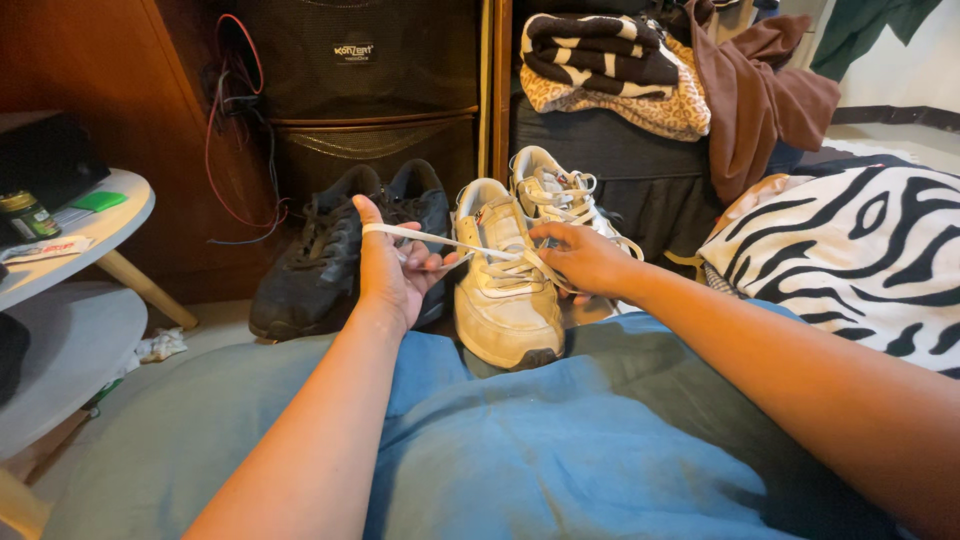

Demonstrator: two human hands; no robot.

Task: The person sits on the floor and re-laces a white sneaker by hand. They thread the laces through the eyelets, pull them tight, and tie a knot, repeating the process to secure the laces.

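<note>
Cluttered floor; both hands tensioning cream sneaker (503, 290) lace (440, 241).

Warm, dim indoor light, deep shadows at left, wide-angle bending at edges, mostly sharp focus.

Cream low-top sneaker (505, 290): matt synth/leather-look upper w/ scuffed, dull toe. Flat white woven cloth lace (430, 240): matt. Black mesh-fabric sneakers (330, 255): matt, soft-looking. Dark brown cabinet (110, 90): wood, semi-gloss. Round white side table (110, 215): smooth, matt. Zebra-print blanket (860, 260): soft cloth. Blue cloth (520, 450): matt, slightly creased.
</note>
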